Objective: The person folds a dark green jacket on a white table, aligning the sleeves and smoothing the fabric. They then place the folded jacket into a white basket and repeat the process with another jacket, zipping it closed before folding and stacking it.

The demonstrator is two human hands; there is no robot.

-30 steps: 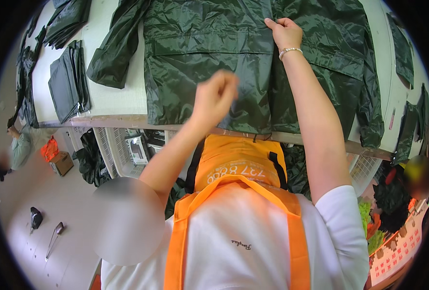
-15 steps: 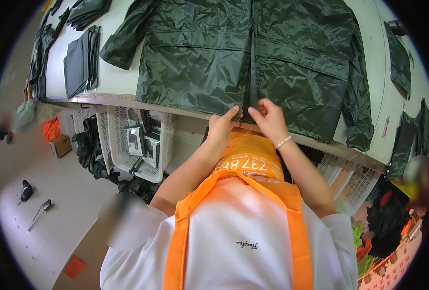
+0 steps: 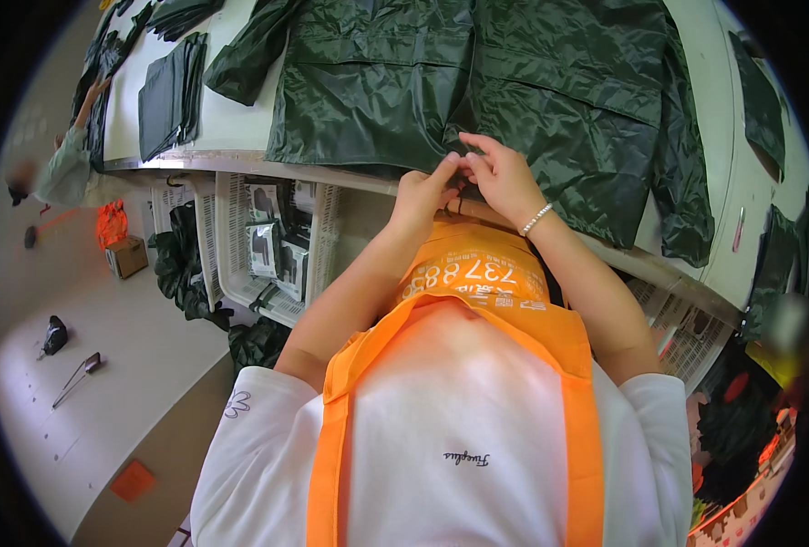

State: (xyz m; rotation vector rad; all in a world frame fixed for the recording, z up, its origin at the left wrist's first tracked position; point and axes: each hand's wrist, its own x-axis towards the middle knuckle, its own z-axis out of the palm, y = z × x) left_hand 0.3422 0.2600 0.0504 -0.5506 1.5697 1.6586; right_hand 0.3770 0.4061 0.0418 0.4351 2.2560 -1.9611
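Observation:
A shiny dark green rain jacket [image 3: 368, 114] lies spread on the white table [image 3: 231, 141], its hem toward me and its sleeves out to the sides. At the bottom of its front opening, my left hand [image 3: 422, 196] pinches the fabric edge between thumb and fingers. My right hand [image 3: 511, 187], with a pale bracelet on the wrist, meets it there, thumb and fingers bent on the same corner. The fingertips of both hands almost touch. What lies between them is partly hidden, so the zip or fastener cannot be made out.
Folded dark green garments [image 3: 172, 96] lie at the left, others [image 3: 769, 264] at the right. Below the table edge stands a white plastic basket [image 3: 234, 242] with packaged items. At far left another person's arm [image 3: 78, 137] reaches to the table. A cardboard box [image 3: 127, 257] stands on the floor.
My hands have come closer together at the jacket's front corner, and the fabric there is lifted and creased. The view has shifted slightly. At far left, the other person's arm has come further into view.

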